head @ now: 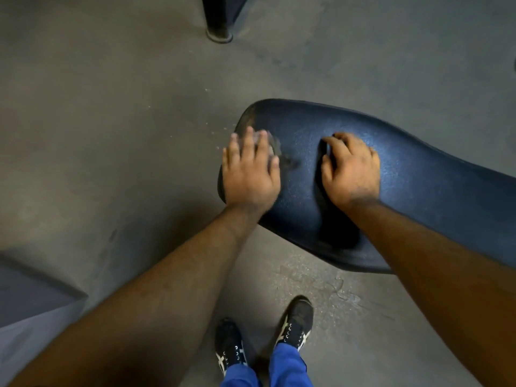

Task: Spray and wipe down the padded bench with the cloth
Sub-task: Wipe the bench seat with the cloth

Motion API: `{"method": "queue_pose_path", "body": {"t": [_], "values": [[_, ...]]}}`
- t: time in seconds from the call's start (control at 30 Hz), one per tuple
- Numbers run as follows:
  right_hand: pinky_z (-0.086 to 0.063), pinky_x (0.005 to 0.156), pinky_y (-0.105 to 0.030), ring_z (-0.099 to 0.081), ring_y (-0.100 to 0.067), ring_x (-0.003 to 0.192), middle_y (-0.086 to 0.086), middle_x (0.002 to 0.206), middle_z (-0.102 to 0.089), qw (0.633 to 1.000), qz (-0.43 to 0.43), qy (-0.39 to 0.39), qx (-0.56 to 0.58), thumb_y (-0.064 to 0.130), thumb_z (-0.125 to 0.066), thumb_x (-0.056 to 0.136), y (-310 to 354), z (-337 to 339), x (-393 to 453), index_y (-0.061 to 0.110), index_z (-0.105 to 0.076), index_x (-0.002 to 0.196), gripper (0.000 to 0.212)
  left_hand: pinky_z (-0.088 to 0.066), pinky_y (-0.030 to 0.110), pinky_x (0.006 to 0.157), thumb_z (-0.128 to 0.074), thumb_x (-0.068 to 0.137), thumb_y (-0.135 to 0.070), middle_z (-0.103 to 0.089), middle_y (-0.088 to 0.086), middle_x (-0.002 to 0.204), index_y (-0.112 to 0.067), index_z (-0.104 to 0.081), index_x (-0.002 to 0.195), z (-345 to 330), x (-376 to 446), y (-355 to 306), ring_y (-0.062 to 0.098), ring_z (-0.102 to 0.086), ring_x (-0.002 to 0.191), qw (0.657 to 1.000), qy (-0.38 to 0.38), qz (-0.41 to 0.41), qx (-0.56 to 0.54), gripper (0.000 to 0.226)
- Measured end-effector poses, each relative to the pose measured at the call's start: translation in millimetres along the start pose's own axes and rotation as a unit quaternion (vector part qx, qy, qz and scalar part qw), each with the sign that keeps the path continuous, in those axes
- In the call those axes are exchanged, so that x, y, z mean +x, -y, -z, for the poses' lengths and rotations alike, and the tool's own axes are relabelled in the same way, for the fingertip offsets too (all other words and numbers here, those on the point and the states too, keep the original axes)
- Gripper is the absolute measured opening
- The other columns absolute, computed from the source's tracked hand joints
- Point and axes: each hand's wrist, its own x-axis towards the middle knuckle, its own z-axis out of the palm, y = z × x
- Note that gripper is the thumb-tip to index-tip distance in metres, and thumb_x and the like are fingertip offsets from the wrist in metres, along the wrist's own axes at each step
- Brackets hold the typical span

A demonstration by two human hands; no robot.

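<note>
The dark blue padded bench (405, 169) runs from the middle of the view off to the right. My left hand (250, 174) lies flat at its rounded left end and presses a grey cloth (275, 150) onto the pad. Only a blurred edge of the cloth shows past my fingers. A dull, smeared patch marks the pad around the cloth. My right hand (351, 169) rests on the pad a little to the right, fingers bent and propped on the surface, with nothing visible in it. No spray bottle is in view.
Grey concrete floor (111, 121) surrounds the bench, with small droplets beside its left end. A dark post with a round foot (219, 34) stands at the top. A grey padded corner (33, 291) juts in at lower left. My shoes (296, 321) stand below the bench.
</note>
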Motion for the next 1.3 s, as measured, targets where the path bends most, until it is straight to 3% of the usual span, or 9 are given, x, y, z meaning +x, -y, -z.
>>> {"method": "queue_pose_path", "body": {"t": [0.1,0.27,0.4,0.57,0.7,0.87,1.0,1.13,1.3], "values": [[-0.017,0.122,-0.048,-0.026,-0.032,0.150,-0.014,0.160,-0.033,0.998,-0.060,0.032,-0.004,0.040,-0.046,0.098,12.4,-8.0,9.3,0.018,-0.041,0.150,0.057,-0.023,0.057,0.115,-0.040,0.095,-0.044,-0.031,0.010,0.157,-0.018,-0.036,0.149,0.6,-0.3,-18.1,0.040,-0.023,0.144,0.993,-0.007,0.115,-0.022,0.060],[-0.006,0.125,-0.051,-0.013,-0.033,0.154,-0.016,0.165,-0.020,0.995,-0.090,0.032,-0.031,0.047,-0.035,0.100,27.7,-17.5,9.0,0.017,-0.031,0.156,0.063,-0.023,0.053,0.117,-0.035,0.095,-0.046,-0.033,0.012,0.156,-0.018,-0.035,0.150,-0.8,-19.0,-3.9,0.039,-0.026,0.143,1.000,0.022,-0.002,0.019,0.062],[-0.005,0.124,-0.047,-0.016,-0.033,0.153,-0.016,0.163,-0.026,0.995,-0.091,0.031,-0.020,0.044,-0.034,0.102,26.4,-18.9,10.2,0.017,-0.037,0.153,0.058,-0.023,0.053,0.116,-0.030,0.098,-0.048,-0.026,0.017,0.158,-0.014,-0.026,0.153,0.9,41.9,-10.8,0.044,-0.023,0.143,0.986,0.022,0.162,-0.015,0.066],[-0.034,0.112,-0.047,-0.047,-0.036,0.134,-0.016,0.144,-0.052,0.998,0.028,0.049,0.016,0.050,-0.037,0.094,-20.5,7.7,27.3,0.019,-0.057,0.141,0.059,-0.019,0.054,0.118,-0.031,0.096,-0.048,-0.027,0.011,0.159,-0.018,-0.030,0.152,2.8,20.3,-18.1,0.038,-0.020,0.146,0.991,0.064,-0.108,0.047,0.064],[-0.030,0.116,-0.050,-0.039,-0.036,0.142,-0.017,0.152,-0.045,0.995,0.090,0.038,-0.034,0.052,-0.042,0.095,-41.2,0.7,18.7,0.016,-0.048,0.147,0.064,-0.019,0.054,0.118,-0.029,0.100,-0.046,-0.020,0.018,0.160,-0.013,-0.023,0.154,-1.6,100.3,-17.7,0.046,-0.015,0.145,0.992,0.071,0.101,0.001,0.064],[-0.018,0.122,-0.051,-0.030,-0.032,0.148,-0.012,0.158,-0.038,0.999,-0.006,0.018,-0.051,0.057,-0.039,0.094,-38.1,-0.8,17.3,0.013,-0.041,0.151,0.071,-0.017,0.055,0.118,-0.031,0.096,-0.047,-0.030,0.014,0.157,-0.015,-0.030,0.151,-3.6,73.5,-27.9,0.040,-0.021,0.145,0.982,0.069,-0.159,0.078,0.064],[-0.019,0.122,-0.053,-0.031,-0.033,0.148,-0.013,0.157,-0.040,1.000,0.006,0.017,-0.016,0.052,-0.038,0.095,-40.9,-1.5,17.3,0.012,-0.044,0.149,0.067,-0.013,0.055,0.119,-0.029,0.098,-0.046,-0.025,0.012,0.159,-0.016,-0.027,0.152,-3.0,116.2,-45.0,0.041,-0.016,0.147,0.995,0.070,-0.002,0.072,0.063],[-0.019,0.121,-0.053,-0.032,-0.030,0.148,-0.010,0.157,-0.041,1.000,-0.007,0.006,-0.023,0.051,-0.040,0.095,-40.3,-1.2,15.7,0.015,-0.044,0.148,0.065,-0.014,0.053,0.120,-0.026,0.098,-0.050,-0.025,0.007,0.160,-0.020,-0.024,0.153,-5.0,108.5,-61.7,0.036,-0.018,0.147,0.965,0.132,-0.209,0.089,0.063],[-0.016,0.120,-0.053,-0.029,-0.028,0.149,-0.007,0.159,-0.037,0.997,-0.058,0.008,-0.043,0.052,-0.040,0.093,-39.7,-1.3,15.8,0.016,-0.043,0.149,0.066,-0.017,0.053,0.117,-0.029,0.098,-0.047,-0.037,0.009,0.154,-0.017,-0.035,0.149,-10.7,129.2,-79.6,0.038,-0.028,0.142,0.988,0.104,-0.058,0.094,0.059]]}}
